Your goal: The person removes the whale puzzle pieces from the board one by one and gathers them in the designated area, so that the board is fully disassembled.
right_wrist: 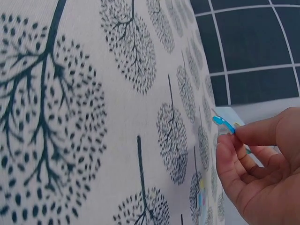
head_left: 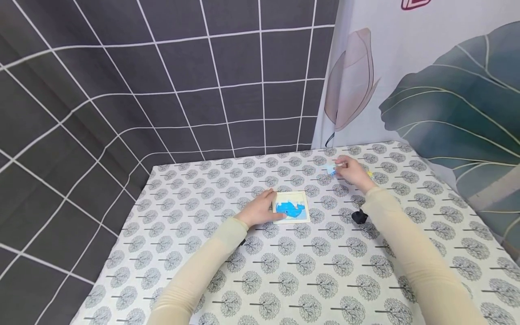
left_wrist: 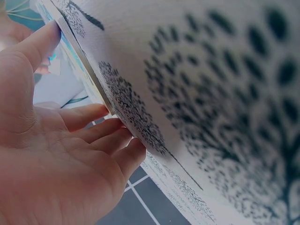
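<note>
A small framed picture-puzzle board (head_left: 301, 195) with a blue whale picture lies flat on the cloth. My left hand (head_left: 260, 210) holds it at its left side, the thumb over the lower front part and the index finger at the far left corner. In the left wrist view the board (left_wrist: 86, 63) appears edge-on, with the thumb on its face and a fingertip at its edge. Farther back and to the right, my right hand (head_left: 352, 171) pinches a small blue puzzle piece (right_wrist: 224, 123) between thumb and index finger. A pale blue piece (head_left: 330, 168) shows beside these fingertips.
A yellow piece (head_left: 370, 173) lies on the cloth just right of my right hand. The table is covered by a tree-print cloth (head_left: 268, 264). A dark gridded curtain (head_left: 239, 58) stands behind, and a leaf-print curtain (head_left: 447, 99) hangs at the right.
</note>
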Available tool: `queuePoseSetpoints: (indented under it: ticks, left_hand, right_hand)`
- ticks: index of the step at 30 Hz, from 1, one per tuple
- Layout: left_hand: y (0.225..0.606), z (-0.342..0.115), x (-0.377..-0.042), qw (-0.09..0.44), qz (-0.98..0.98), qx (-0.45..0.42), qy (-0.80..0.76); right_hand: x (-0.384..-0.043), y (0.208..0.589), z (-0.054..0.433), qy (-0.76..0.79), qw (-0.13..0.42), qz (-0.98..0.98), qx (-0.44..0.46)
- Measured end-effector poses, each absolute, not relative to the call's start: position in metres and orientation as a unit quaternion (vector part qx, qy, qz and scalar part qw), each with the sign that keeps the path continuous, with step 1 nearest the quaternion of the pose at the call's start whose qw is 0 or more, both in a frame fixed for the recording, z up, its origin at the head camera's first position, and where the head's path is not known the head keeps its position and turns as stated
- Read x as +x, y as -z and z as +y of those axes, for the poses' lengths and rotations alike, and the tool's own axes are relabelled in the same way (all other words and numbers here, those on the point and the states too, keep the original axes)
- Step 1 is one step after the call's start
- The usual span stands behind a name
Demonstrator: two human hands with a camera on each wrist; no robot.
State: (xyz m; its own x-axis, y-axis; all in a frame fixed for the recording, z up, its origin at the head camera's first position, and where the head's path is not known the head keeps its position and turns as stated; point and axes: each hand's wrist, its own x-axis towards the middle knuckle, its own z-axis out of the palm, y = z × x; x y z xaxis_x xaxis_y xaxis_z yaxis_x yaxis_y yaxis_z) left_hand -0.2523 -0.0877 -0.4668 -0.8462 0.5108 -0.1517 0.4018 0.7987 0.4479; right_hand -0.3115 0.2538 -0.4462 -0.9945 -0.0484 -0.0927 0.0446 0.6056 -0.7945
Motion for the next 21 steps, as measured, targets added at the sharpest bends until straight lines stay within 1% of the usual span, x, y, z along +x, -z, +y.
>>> queuePoseSetpoints:
  ticks: [8, 13, 21]
  left_hand:
    - [0.466, -0.088, -0.252, 0.134, 0.939, 0.240, -0.207]
    - [0.465, -0.088, -0.250, 0.138, 0.938, 0.241, -0.209]
    - [0.464, -0.088, -0.249, 0.138, 0.937, 0.242, -0.211]
  right_hand:
    - [-0.311, 0.451, 0.264, 0.428, 0.057, 0.902, 0.030]
    - [-0.305, 0.451, 0.265, 0.408, 0.068, 0.910, 0.025]
    - [-0.303, 0.455, 0.267, 0.397, 0.052, 0.916, 0.004]
